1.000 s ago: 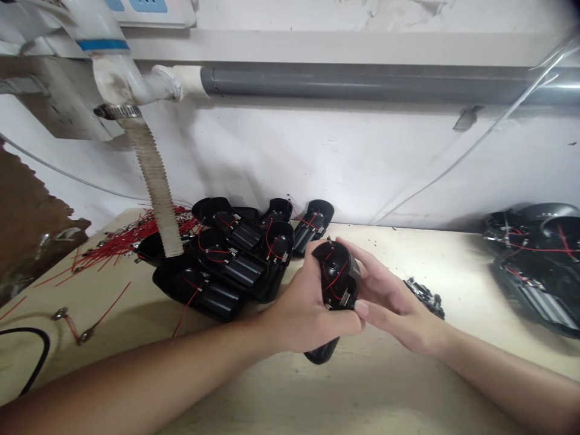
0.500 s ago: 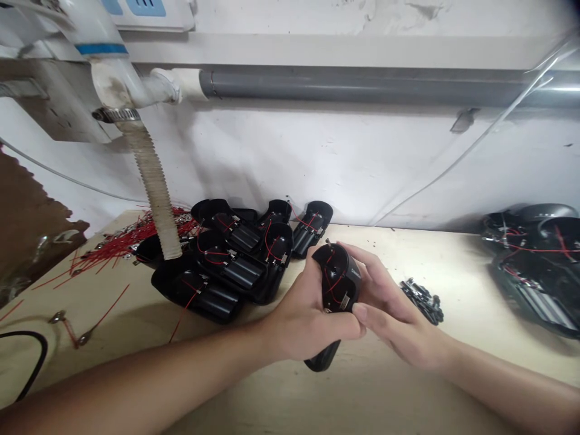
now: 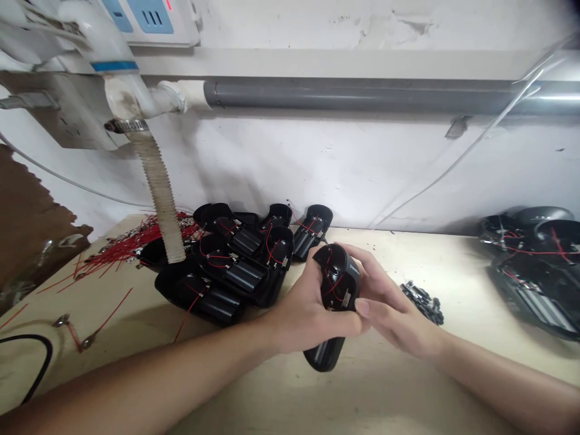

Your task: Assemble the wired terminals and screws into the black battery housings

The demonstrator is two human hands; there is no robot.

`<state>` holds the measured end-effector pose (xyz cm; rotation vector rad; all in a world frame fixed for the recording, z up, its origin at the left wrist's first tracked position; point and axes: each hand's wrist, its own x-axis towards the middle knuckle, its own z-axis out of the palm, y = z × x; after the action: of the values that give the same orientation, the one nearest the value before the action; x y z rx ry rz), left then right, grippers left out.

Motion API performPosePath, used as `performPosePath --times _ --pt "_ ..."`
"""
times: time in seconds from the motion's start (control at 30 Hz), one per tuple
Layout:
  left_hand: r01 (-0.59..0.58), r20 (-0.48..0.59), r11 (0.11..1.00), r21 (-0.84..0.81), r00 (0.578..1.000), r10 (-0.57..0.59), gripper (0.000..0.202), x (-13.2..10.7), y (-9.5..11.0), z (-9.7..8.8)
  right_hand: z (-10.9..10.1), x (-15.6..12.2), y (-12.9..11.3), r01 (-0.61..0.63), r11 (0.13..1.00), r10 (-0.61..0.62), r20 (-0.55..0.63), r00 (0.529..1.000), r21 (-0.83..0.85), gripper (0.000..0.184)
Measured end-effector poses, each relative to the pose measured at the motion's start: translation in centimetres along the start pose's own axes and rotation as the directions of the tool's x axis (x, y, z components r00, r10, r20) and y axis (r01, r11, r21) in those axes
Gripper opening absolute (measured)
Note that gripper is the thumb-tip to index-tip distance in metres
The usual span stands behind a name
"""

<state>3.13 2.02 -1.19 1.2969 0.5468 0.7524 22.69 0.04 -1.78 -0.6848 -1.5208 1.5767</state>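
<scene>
A black plastic housing with red wires and a small metal contact inside is held up over the table. My left hand wraps round it from the left, the thumb lying across its middle. From the right, my right hand grips the housing's side, its thumb near the metal contact. The fingers behind the housing are partly hidden. Left of my hands, several similar black housings with red wires lie piled together. Close to my right hand sits a small heap of black parts.
Many red wires with metal ends lie at the left. A ribbed hose hangs down to the piled housings. More housings stand at the far right. A grey pipe runs along the wall, and a black cable curves at the left edge.
The view has shifted slightly, so the wall and pipe appear lower. Both hands still hold the housing; its upper end no longer shows the metal tip sticking out above it.
</scene>
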Motion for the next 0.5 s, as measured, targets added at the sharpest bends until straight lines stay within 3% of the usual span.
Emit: performPosePath --times 0.17,0.33,0.5 --pt "-0.041 0.036 0.995 -0.09 0.998 0.045 0.076 0.41 0.84 -0.19 -0.02 0.03 0.01 0.022 0.999 -0.023 0.015 1.0 0.045 0.066" --pt "-0.107 0.063 0.983 -0.148 0.991 0.117 0.075 0.82 0.47 -0.04 0.16 0.35 -0.06 0.058 0.998 -0.059 0.014 0.998 0.026 0.065" --pt "-0.155 -0.004 0.983 -0.103 0.988 0.155 0.074 0.42 0.01 0.56 0.62 0.13 -0.12 0.114 0.993 -0.114 -0.038 0.993 -0.013 0.063"
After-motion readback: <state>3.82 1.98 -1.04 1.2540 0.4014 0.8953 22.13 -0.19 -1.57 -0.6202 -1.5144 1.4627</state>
